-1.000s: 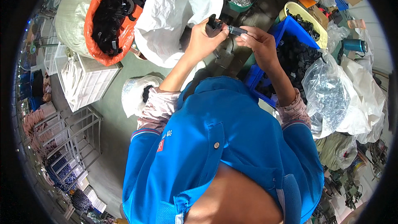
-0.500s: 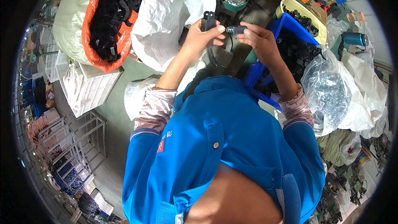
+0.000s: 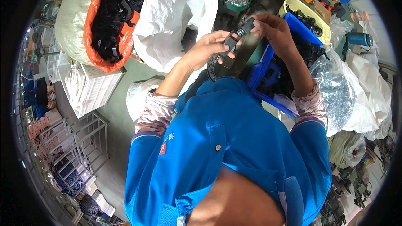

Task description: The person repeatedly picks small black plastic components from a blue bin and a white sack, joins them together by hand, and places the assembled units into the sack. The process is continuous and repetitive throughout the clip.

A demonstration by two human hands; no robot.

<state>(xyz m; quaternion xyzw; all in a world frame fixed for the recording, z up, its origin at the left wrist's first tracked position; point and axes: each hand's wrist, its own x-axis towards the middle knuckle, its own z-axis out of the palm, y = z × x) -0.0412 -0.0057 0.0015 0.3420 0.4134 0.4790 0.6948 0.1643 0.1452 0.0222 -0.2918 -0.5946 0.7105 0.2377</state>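
My left hand [image 3: 203,52] is closed on a black plastic part [image 3: 212,68] with a blocky upper end and a curved, ribbed tail hanging below the palm. Up and to its right, my right hand [image 3: 276,35] pinches a short black piece [image 3: 248,25] between thumb and fingers. The narrow, coil-like end of that piece points down-left at the blocky end of the curved part. The two meet or nearly meet there; I cannot tell whether one is inside the other.
Left of my hands stand an open white sack [image 3: 153,29] and an orange-lined sack [image 3: 88,37] of black parts. On the right are a blue bin [image 3: 261,65] and a yellow basin [image 3: 325,35], both holding black parts. A green tray [image 3: 237,7] of small metal pieces sits ahead.
The left-hand part has turned from upright to tilted, its blocky end now up-right. My right hand has risen and moved right, and its short piece has swung from level to slanting.
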